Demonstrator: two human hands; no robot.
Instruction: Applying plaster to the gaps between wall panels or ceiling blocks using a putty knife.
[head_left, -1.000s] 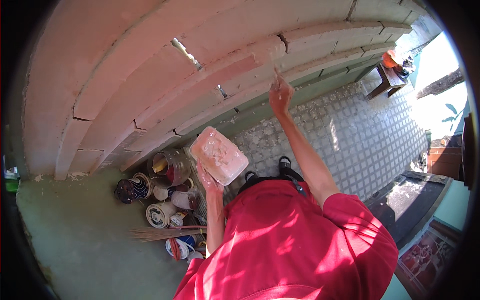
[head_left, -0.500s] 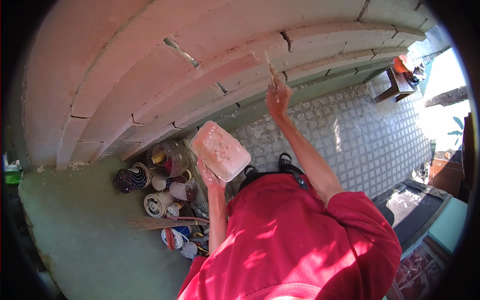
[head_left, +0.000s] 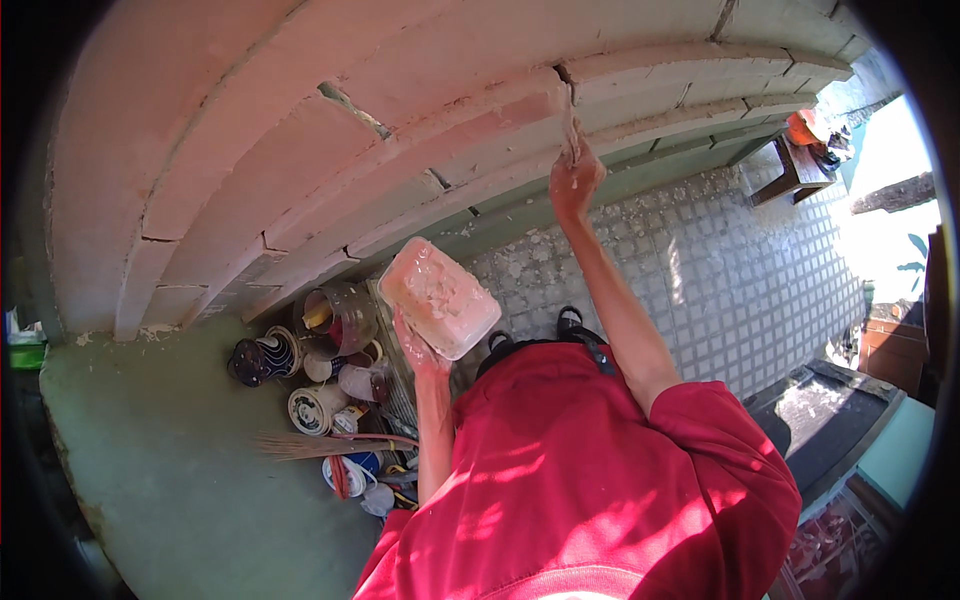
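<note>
My left hand supports a translucent plastic tub from its lower left side. Pale pinkish putty fills the tub, its surface rough and scooped. Ahead, my right hand is closed round a thin, putty-smeared putty knife. The blade points up at the wall, its tip just below a dark gap in a raised band. I cannot tell whether the tip touches. A smooth pink patch lies left of the blade. Both hands carry putty smears.
Several buckets and tubs stand left of me, beside a twig broom. Tiled floor with putty spatters stretches right to a wooden stool. A dark-topped cabinet is at my right.
My right hand has moved a little right and nearer to me with the putty knife, whose blade has come beside the dark gap. The tub has hardly moved.
</note>
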